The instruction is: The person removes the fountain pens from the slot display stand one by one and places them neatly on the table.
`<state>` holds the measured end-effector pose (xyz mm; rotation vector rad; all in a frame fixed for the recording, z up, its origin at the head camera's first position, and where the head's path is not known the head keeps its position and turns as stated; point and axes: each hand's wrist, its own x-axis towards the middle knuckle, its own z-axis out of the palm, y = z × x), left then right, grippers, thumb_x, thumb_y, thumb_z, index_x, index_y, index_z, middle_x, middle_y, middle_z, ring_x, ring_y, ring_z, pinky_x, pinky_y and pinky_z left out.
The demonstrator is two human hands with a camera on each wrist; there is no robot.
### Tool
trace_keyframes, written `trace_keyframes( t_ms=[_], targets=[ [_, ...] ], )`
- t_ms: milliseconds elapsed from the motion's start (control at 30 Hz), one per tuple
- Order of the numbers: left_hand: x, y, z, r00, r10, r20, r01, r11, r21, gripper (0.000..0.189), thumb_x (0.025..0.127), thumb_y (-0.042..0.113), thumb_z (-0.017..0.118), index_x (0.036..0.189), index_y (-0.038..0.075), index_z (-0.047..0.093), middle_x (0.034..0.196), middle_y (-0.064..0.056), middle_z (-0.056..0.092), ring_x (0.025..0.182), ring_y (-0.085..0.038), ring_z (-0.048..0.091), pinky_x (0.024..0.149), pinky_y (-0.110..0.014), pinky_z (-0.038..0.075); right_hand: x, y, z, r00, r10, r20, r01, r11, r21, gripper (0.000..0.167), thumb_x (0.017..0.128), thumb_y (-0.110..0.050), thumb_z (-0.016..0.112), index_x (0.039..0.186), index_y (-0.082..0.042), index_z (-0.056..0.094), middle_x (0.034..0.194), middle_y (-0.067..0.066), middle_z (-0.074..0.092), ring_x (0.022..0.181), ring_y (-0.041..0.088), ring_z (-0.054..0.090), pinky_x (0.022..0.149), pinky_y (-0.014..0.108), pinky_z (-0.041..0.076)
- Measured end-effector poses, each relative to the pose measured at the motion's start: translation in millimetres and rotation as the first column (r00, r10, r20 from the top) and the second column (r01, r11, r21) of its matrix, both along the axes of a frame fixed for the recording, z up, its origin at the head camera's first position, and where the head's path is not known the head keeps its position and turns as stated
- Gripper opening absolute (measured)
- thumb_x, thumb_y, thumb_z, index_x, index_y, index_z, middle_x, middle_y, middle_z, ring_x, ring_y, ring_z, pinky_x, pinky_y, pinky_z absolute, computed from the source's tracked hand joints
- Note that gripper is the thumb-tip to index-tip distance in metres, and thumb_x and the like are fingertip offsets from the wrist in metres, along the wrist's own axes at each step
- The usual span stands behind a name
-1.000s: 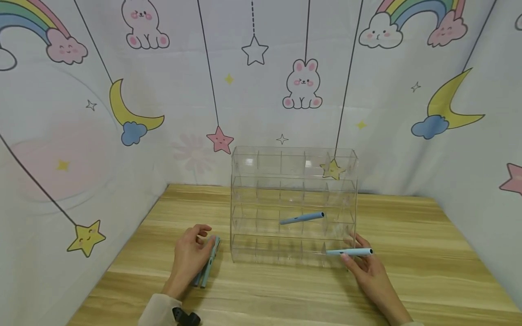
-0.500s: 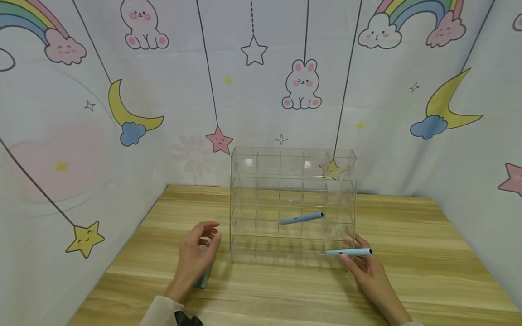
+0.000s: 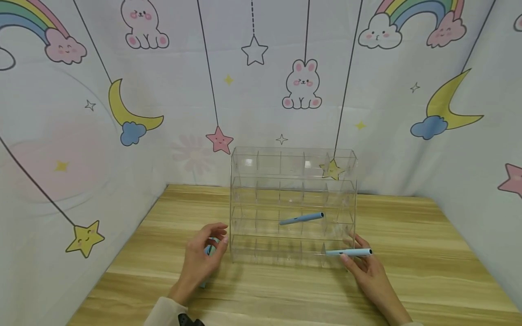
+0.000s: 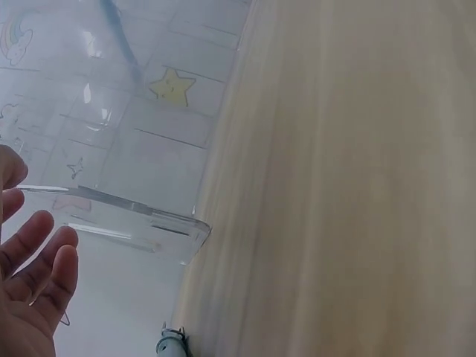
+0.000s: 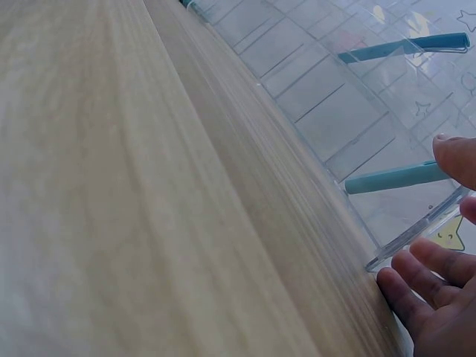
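Nearer the clear rack (image 3: 290,192) now, my left hand (image 3: 200,253) has moved right; its fingers are loose and hold nothing. My right hand (image 3: 369,271) is at the other side, thumb by the light pen (image 3: 346,251); I can't tell if it grips. That's at the bottom row, the blue pen (image 3: 302,218) one row up. Another pen (image 3: 210,249) lies on the tabletop (image 3: 265,294) under my left hand, so I'm maybe partly done.
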<state>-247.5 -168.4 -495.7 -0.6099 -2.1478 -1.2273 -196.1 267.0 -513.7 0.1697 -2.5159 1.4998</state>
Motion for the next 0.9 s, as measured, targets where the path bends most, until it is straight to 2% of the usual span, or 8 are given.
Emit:
trace_keyframes(
  t_ms=[67,233,400,500,667,733,767,900],
  targets=[
    [0.5,1.5,0.0,1.000,-0.014,-0.009,0.014,1.000,-0.008,0.032,0.095,0.001,0.076,0.125,0.011,0.072,0.102,-0.008,0.078,0.088,-0.009,0.072,0.068,-0.021,0.061,0.5,0.0,0.4,1.000,0.003,0.001,-0.003,1.000,-0.002,0.065,0.109,-0.024,0.065,0.166,-0.012,0.037,0.166,0.026,0.046,0.148,0.019,0.050,0.102,0.003,0.041],
    [3.0,4.2,0.6,0.998,-0.056,-0.022,0.056,0.998,-0.016,0.034,0.092,-0.001,0.076,0.126,0.007,0.071,0.106,-0.011,0.078,0.091,-0.012,0.073,0.070,-0.025,0.062,0.9,0.1,-0.2,1.000,0.019,-0.017,-0.019,1.000,-0.021,0.064,0.109,-0.022,0.065,0.166,-0.016,0.038,0.162,0.024,0.051,0.132,-0.024,0.038,0.103,0.003,0.041],
    [5.1,5.5,3.0,0.998,-0.063,-0.011,0.063,0.998,-0.008,0.034,0.092,-0.001,0.076,0.126,0.005,0.071,0.109,-0.013,0.077,0.093,-0.011,0.073,0.072,-0.020,0.061,1.0,0.2,-1.2,1.000,0.013,-0.017,-0.014,0.999,-0.032,0.064,0.108,-0.022,0.065,0.165,-0.014,0.038,0.163,0.026,0.049,0.130,-0.027,0.036,0.102,0.003,0.041],
    [5.4,6.0,4.2,0.998,-0.064,-0.015,0.064,0.998,0.000,0.033,0.093,-0.001,0.076,0.125,0.003,0.070,0.108,-0.012,0.077,0.093,-0.009,0.072,0.073,-0.018,0.060,0.6,0.8,-1.4,1.000,0.012,-0.013,-0.012,1.000,-0.020,0.064,0.109,-0.023,0.065,0.166,-0.015,0.038,0.163,0.025,0.050,0.139,-0.013,0.044,0.103,0.003,0.041],
    [4.7,7.4,3.6,0.995,-0.086,-0.049,0.087,0.996,0.020,0.032,0.092,-0.003,0.075,0.123,0.003,0.071,0.105,-0.012,0.076,0.092,-0.011,0.071,0.072,-0.018,0.060,0.5,1.4,-1.0,1.000,0.019,-0.014,-0.019,1.000,-0.005,0.064,0.109,-0.023,0.065,0.166,-0.019,0.037,0.163,0.022,0.051,0.151,0.042,0.046,0.103,0.003,0.040],
    [4.4,8.4,3.2,0.993,-0.099,-0.066,0.101,0.995,0.023,0.033,0.091,-0.005,0.075,0.123,0.003,0.071,0.104,-0.015,0.076,0.090,-0.015,0.071,0.071,-0.019,0.060,0.5,1.5,-1.1,1.000,0.019,-0.016,-0.019,1.000,-0.002,0.064,0.109,-0.023,0.065,0.166,-0.019,0.037,0.163,0.022,0.052,0.150,0.047,0.045,0.103,0.004,0.040],
    [4.3,8.8,2.9,0.992,-0.103,-0.075,0.105,0.994,0.020,0.033,0.091,-0.005,0.074,0.122,0.003,0.071,0.103,-0.016,0.075,0.090,-0.017,0.070,0.071,-0.019,0.060,0.6,1.5,-1.2,1.000,0.017,-0.017,-0.017,1.000,0.001,0.064,0.109,-0.023,0.065,0.166,-0.019,0.037,0.162,0.022,0.052,0.151,0.043,0.046,0.103,0.004,0.040],
    [6.2,9.6,2.9,0.993,-0.098,-0.069,0.100,0.995,0.014,0.032,0.091,-0.006,0.074,0.122,0.003,0.071,0.104,-0.016,0.075,0.090,-0.015,0.069,0.070,-0.019,0.059,0.1,1.7,-2.8,1.000,0.011,-0.023,-0.011,1.000,-0.006,0.064,0.108,-0.022,0.065,0.166,-0.017,0.038,0.162,0.023,0.052,0.143,-0.001,0.050,0.103,0.005,0.042]
  ],
)
